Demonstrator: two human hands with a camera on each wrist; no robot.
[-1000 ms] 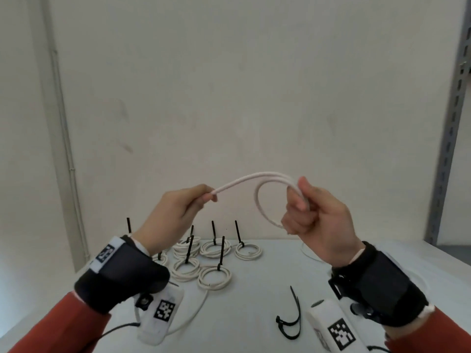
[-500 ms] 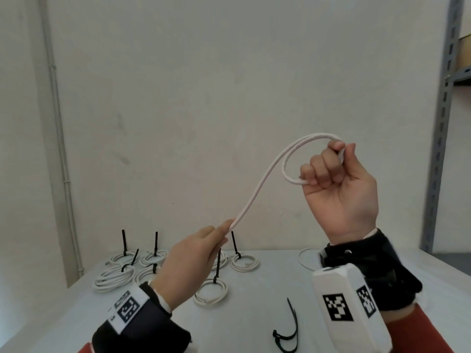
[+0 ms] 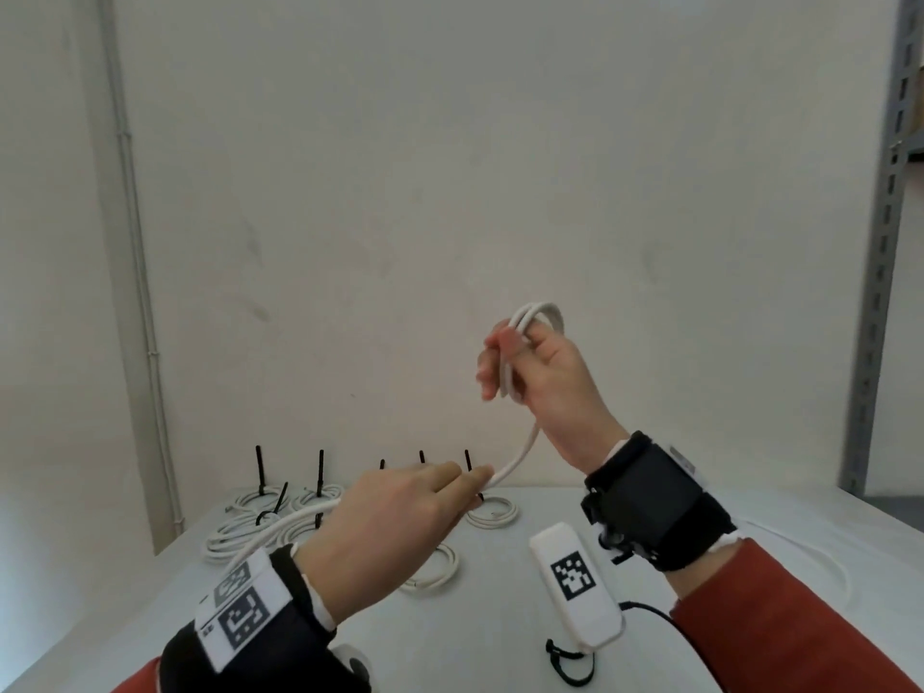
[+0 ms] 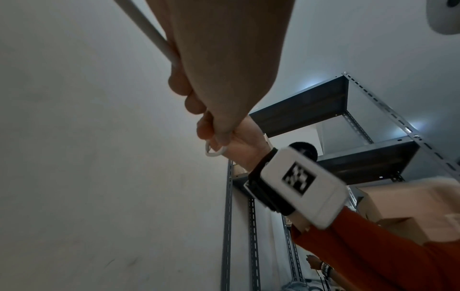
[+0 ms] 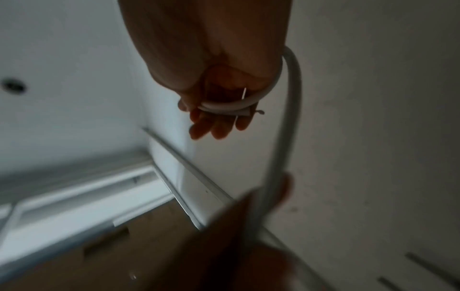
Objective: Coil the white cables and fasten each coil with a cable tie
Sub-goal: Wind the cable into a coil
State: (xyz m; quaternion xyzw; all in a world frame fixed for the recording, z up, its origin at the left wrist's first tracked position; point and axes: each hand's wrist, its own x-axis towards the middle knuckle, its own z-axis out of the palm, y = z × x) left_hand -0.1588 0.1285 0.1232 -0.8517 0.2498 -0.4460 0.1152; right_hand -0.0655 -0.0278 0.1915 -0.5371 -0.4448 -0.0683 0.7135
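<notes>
"Head view caught us mid-coil: our right hand (image 3: 542, 380) gripped a couple of loops of the white cable (image 3: 520, 450), raised above the table (image 3: 500, 622)."

"And our left hand (image 3: 395, 522)?"

"It pinched the loose run lower down. Several tied coils (image 3: 492, 513) lay at the table's far side."

"So we judged this one needed more winding, then one of the black cable ties (image 3: 570, 665) lying nearer us."

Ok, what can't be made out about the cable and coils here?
Loop count in the right hand: head view is motion-blurred, fingers cover the white cable; right wrist view is dark.
Cable's far end: head view, lost behind the left hand's wristband.
Number of finished coils: head view, left hand covers some.
Black cable ties: head view, wrist device overlaps them.
</notes>
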